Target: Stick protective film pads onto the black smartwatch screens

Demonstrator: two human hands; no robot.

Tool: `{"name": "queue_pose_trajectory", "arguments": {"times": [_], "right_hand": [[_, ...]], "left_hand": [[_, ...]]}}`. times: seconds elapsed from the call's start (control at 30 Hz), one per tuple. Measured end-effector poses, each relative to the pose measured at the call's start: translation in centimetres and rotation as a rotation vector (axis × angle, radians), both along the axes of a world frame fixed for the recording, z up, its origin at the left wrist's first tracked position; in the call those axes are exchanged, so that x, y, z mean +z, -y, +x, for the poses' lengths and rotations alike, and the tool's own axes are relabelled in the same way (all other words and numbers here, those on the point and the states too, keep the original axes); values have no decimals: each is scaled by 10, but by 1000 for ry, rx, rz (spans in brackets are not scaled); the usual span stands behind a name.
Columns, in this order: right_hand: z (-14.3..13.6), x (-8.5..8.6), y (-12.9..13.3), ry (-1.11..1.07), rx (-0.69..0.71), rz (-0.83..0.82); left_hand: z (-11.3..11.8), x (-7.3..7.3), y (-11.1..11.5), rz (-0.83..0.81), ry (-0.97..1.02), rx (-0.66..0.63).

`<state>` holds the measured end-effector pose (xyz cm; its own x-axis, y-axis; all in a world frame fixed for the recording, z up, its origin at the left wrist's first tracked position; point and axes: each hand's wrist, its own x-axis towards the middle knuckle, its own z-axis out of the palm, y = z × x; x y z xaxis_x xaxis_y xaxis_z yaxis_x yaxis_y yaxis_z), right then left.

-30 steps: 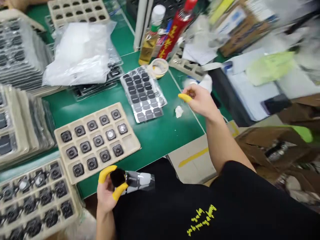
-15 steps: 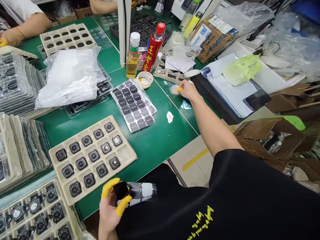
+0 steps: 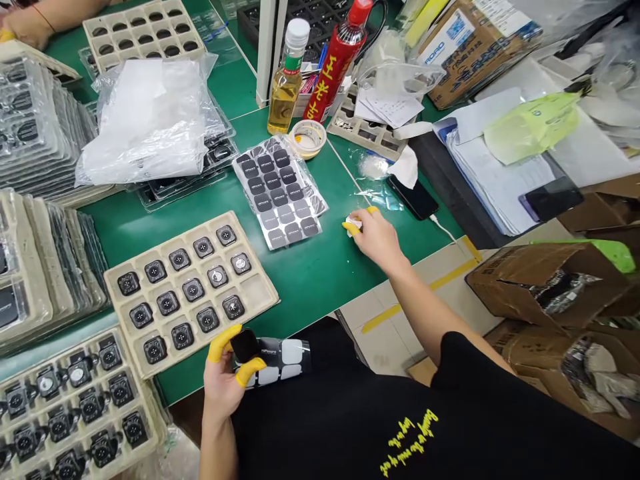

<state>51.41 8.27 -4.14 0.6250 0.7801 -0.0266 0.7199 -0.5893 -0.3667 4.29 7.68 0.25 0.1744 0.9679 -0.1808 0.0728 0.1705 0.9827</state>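
"Low in front of the dark shirt, what does the left hand have?"

"A black square piece, pinched between thumb and forefinger, both in yellow finger covers. A label sheet with grey and white rounded squares sticks out just past it, and the thumb overlaps that sheet."

"And the right hand?"

"It's over the green table, near the front edge, fingertips closed together on a crumpled white wad. Yellow covers show on those fingers too. Whether the wad touches the tabletop, I can't tell."

"What lies around that hand?"

"A black phone just beyond it, with a white cable plugged in. A white scrap overlaps the phone's far end. Toward the middle of the table lie printed label sheets, with a tape roll touching or just beside their far corner."

"Behind the tape?"

"A bottle of amber liquid under a white cap, and a red bottle with yellow characters, close by each other."

"What's nearest the left hand on the table?"

"A beige tray, just beyond it, with fourteen dark watch-like pieces sitting in separate pockets. Two in the middle row show whitish discs. Another loaded tray sits lower, at the left corner."

"Anyone else there?"

"A co-worker's forearm, at the far left corner."
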Motion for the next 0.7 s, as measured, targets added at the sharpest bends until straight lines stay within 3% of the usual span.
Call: {"name": "queue_pose_trajectory", "arguments": {"times": [0.13, 0.27, 0.33, 0.4, 0.47, 0.5, 0.6, 0.7], "right_hand": [[-15, 5, 1, -4, 31, 71], [-62, 40, 7, -74, 173, 205], [-102, 65, 13, -170, 399, 382], [-143, 91, 17, -317, 806, 530], [-177, 110, 16, -456, 1141, 501], [-190, 116, 13, -504, 1246, 439], [-209, 121, 4, -566, 1328, 257], [-210, 117, -3, -560, 1418, 176]], "left_hand": [[6, 4, -3, 59, 32, -46], [9, 6, -4, 52, 19, -106], [9, 5, -7, 68, 32, -128], [10, 4, -9, 97, 73, -133], [10, 5, -9, 111, 123, -162], [11, 5, -9, 114, 149, -182], [10, 6, -6, 140, 216, -230], [4, 6, -3, 176, 216, -247]]}}
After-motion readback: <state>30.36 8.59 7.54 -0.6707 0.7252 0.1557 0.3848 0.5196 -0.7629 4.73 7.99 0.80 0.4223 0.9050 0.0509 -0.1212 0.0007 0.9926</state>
